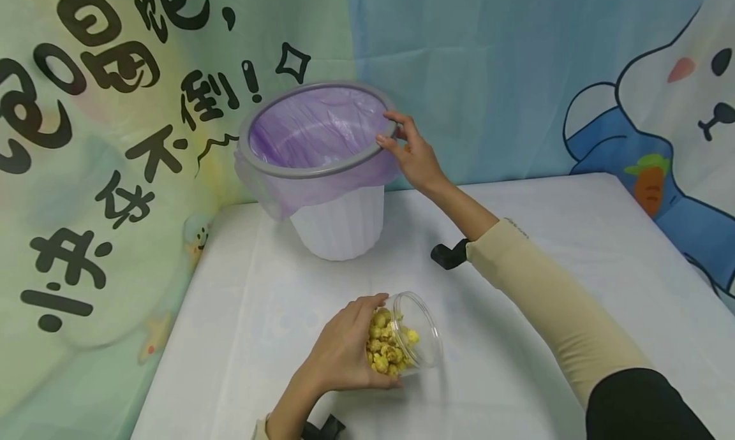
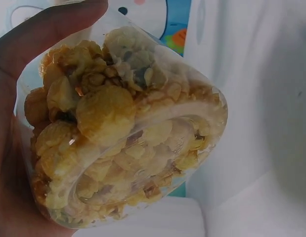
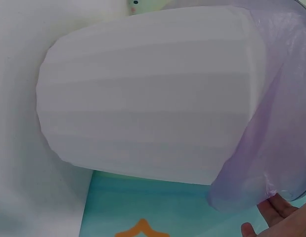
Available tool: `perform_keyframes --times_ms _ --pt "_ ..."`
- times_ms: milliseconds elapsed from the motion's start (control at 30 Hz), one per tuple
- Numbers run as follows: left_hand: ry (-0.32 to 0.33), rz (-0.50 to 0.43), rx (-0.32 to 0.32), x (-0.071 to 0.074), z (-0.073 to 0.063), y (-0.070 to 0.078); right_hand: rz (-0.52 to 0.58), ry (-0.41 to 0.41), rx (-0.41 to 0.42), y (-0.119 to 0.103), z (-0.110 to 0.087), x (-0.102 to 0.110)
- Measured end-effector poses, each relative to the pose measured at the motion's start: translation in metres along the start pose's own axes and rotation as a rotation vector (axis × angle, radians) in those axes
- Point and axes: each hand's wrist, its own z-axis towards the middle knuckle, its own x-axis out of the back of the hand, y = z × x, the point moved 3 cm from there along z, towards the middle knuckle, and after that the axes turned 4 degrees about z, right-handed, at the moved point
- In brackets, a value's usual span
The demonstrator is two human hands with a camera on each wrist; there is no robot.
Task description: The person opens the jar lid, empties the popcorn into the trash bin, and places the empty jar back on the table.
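My left hand (image 1: 344,351) holds a clear plastic jar (image 1: 422,331) around its side, thumb and fingers on opposite sides. The jar is tipped, its mouth toward the right in the head view. Yellow popcorn (image 1: 386,347) fills its lower part; the left wrist view shows the jar's base with popcorn (image 2: 106,113) behind it. Farther back is a white ribbed trash bin (image 1: 344,226) with a grey rim (image 1: 310,171) and a purple bag (image 1: 321,127) lining it and folded over the outside. My right hand (image 1: 413,153) grips the rim's right side; in the right wrist view, its fingers touch the bag's edge.
A white cloth covers the table (image 1: 275,312). Printed fabric backdrops (image 1: 488,83) stand behind and left of it, close to the bin. Black wrist mounts (image 1: 450,255) stick out near both sleeves.
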Motion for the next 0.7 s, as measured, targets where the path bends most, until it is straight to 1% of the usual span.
perform_keyframes --times_ms 167,233,333,500,633,700 --pt "0.037 0.016 0.024 0.013 0.005 -0.003 0.035 0.006 -0.011 0.001 0.000 0.002" --pt "0.064 0.022 0.033 0.021 0.008 -0.005 0.057 0.005 -0.008 0.001 0.000 0.002" --pt "0.112 0.039 0.034 0.038 0.014 -0.008 0.085 -0.002 0.002 0.002 0.000 0.002" --pt "0.197 0.094 -0.016 0.076 0.029 -0.011 0.111 -0.005 0.012 0.002 0.000 0.000" --pt "0.269 0.138 -0.071 0.114 0.043 -0.010 0.119 -0.018 0.029 0.002 -0.001 -0.003" --pt "0.295 0.149 -0.086 0.134 0.051 -0.010 0.119 -0.023 0.039 0.002 -0.001 -0.004"
